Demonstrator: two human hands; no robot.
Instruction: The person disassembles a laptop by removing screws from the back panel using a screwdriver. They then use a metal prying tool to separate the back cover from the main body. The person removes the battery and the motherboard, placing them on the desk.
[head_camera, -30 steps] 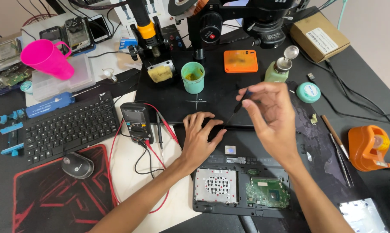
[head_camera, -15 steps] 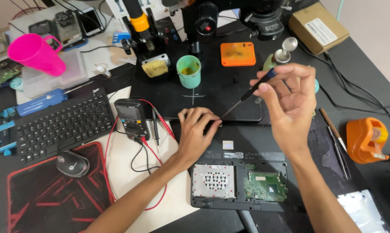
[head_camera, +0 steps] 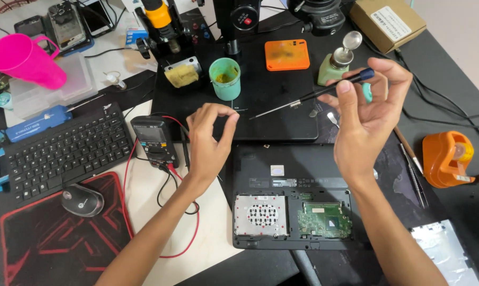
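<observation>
Head view: we look down on a cluttered desk with an opened laptop base in front of us

Right hand: our right hand is raised above the desk, thumb and fingers closed in a pinch around the dark handle of a thin screwdriver

Screwdriver axis: the long axis runs from the blue-capped handle end at upper right, down and leftward to the tip, which hangs over the black mat; the tip points toward our left hand and stops short of it

Left hand: our left hand hovers beside the laptop's upper left corner, thumb and forefinger curled together in a small pinch; whether something tiny sits between them we cannot tell

Laptop base: the laptop base lies bottom-up below and between both hands, a perforated silver plate and a green circuit board exposed in its open bay

Which is nearer: the left hand is the nearer one to the screwdriver's tip, while the right hand holds the far end; the laptop lies below the tool, toward us

Around: a multimeter with red and black leads sits just left of the left hand, a green cup stands beyond it, a black keyboard further left
</observation>
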